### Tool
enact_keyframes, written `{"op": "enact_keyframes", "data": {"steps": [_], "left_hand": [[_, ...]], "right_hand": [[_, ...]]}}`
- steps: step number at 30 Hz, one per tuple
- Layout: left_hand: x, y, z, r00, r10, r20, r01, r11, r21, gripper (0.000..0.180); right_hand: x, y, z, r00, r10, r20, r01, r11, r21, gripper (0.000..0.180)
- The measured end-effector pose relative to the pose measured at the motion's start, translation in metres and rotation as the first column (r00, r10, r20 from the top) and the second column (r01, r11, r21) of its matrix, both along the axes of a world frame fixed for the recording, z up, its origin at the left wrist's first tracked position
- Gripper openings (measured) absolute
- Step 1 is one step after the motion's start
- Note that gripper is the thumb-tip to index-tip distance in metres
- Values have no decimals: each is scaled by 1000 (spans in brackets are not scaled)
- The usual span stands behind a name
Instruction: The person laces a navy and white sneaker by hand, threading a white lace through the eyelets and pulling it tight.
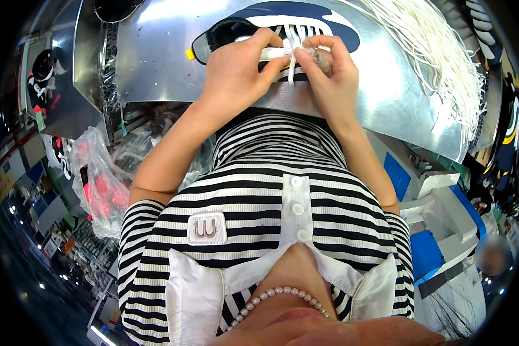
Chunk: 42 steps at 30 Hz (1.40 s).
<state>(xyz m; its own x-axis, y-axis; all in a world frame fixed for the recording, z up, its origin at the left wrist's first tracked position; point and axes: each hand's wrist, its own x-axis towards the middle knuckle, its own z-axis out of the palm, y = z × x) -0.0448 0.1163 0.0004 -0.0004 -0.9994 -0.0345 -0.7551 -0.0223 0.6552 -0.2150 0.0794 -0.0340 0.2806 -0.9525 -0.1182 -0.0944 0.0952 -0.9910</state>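
A navy and white sneaker (343, 29) lies on its side or tilted on the metal worktop, its dark opening to the left and its toe to the right. White laces (291, 74) cross its front, one end hanging toward me. My left hand (233, 69) is closed at the shoe's near side, thumb and forefinger pinching a white strip that looks like lace. Close beside it, my right hand (335, 72) pinches the lace between thumb and forefinger. A small greyish thing (324, 62) shows inside the right hand's fingers; its kind is unclear.
The shiny metal worktop (155, 63) carries a large bundle of white laces (438, 52) at the right. Clear plastic bags (101, 179) hang or lie at the left below the worktop. More dark shoes (510, 132) are stacked at the far right. A white and blue machine (438, 225) stands at my right.
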Motion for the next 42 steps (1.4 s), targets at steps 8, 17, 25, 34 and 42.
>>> {"op": "enact_keyframes", "data": {"steps": [8, 17, 25, 34, 42], "left_hand": [[8, -2, 6, 994, -70, -83, 77, 993, 89, 21], [11, -1, 3, 994, -102, -38, 103, 995, 2, 22], [7, -2, 2, 993, -84, -87, 87, 996, 23, 25], [0, 1, -11, 997, -32, 64, 41, 989, -142, 27], [1, -2, -12, 991, -117, 60, 126, 974, -188, 28]], "right_hand": [[-10, 3, 2, 992, -2, -125, 7, 999, 47, 15], [2, 5, 0, 977, 51, -209, -47, 999, 20, 13], [13, -2, -1, 989, -36, 143, 26, 997, 70, 15], [-24, 13, 7, 975, 147, -165, -160, 985, -67, 18], [-25, 5, 18, 944, 207, -256, -210, 978, 18, 13]]}}
